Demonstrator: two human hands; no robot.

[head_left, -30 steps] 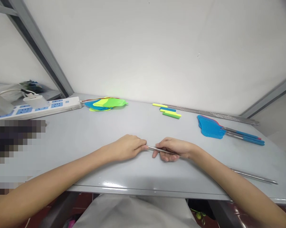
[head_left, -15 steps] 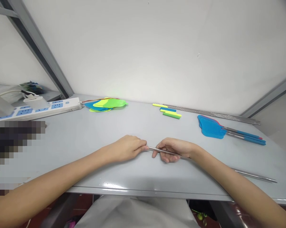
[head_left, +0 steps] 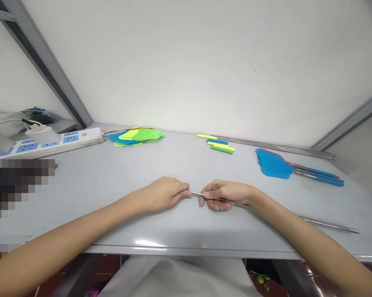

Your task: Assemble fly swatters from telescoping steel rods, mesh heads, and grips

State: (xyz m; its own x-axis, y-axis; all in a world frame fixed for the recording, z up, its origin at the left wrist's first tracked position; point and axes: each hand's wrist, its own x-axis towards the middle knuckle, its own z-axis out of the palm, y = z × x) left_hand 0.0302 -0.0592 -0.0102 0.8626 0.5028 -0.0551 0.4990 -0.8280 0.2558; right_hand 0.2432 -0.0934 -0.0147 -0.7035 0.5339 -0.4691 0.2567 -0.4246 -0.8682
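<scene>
A thin metal rod (head_left: 331,225) slants over the front part of the table, passing beneath my right forearm. Close to its left end, my left hand (head_left: 163,194) grips it, palm down, fingers closed. My right hand (head_left: 229,192) pinches the rod a short way to the right, thumb on top and fingers curled below. A small stretch of bare metal shows between the two hands. The left tip of the rod is hidden in my left fingers.
Fly swatter heads (head_left: 149,134) lie piled at the back left beside a white power strip (head_left: 83,138). Coloured handle sleeves (head_left: 221,149) and several metal rods (head_left: 272,146) lie along the wall. Blue fly swatters (head_left: 275,166) rest at right. A pixelated patch covers the far left.
My right thumb has come down onto the rod, closing the pinch. My left hand keeps its grip, and the view has shifted slightly.
</scene>
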